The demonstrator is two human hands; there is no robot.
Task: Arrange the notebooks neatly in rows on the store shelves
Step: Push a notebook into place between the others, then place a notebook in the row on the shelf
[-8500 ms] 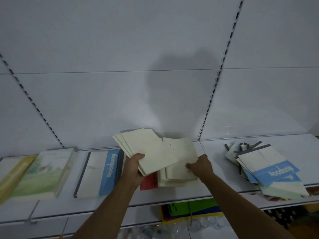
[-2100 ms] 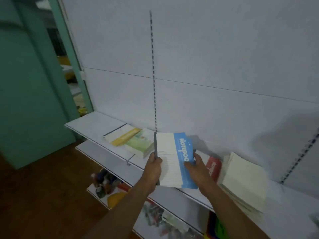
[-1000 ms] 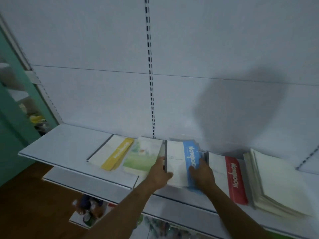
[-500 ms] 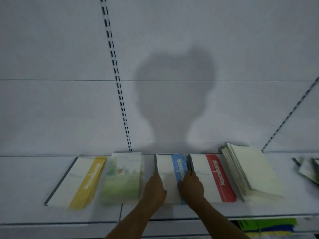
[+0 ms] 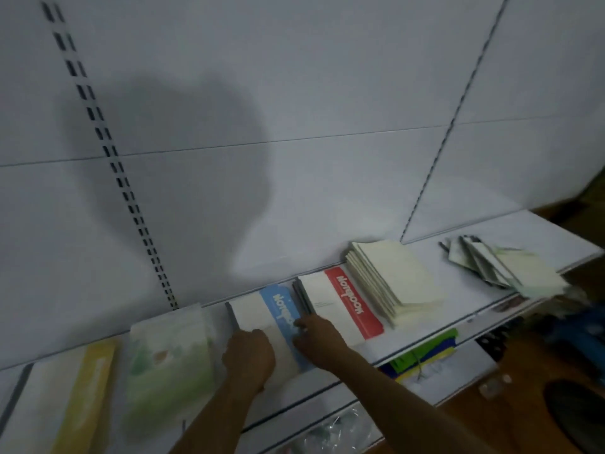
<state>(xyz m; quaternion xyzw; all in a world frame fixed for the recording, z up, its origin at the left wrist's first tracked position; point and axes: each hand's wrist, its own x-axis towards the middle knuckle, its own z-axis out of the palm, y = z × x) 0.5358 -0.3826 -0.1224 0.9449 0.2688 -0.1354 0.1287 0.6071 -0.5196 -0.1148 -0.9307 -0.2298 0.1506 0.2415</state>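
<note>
A stack of white notebooks with a blue band lies flat on the white shelf. My left hand rests on its near left corner, fingers curled over the dark spine edge. My right hand holds its right edge, fingertips bent into the gap beside the red-banded notebook stack. To the left lie a green-cover notebook stack and a yellow-banded one. A cream notebook stack sits to the right of the red one.
A fanned, untidy pile of notebooks lies at the shelf's far right end. Lower shelves hold green and yellow folders and plastic-wrapped goods. Brown floor shows at the bottom right.
The blue-banded stack, lifted in both hands two seconds ago, now lies on the shelf between the green and red stacks. Both hands have stayed on it while my view swung right.
</note>
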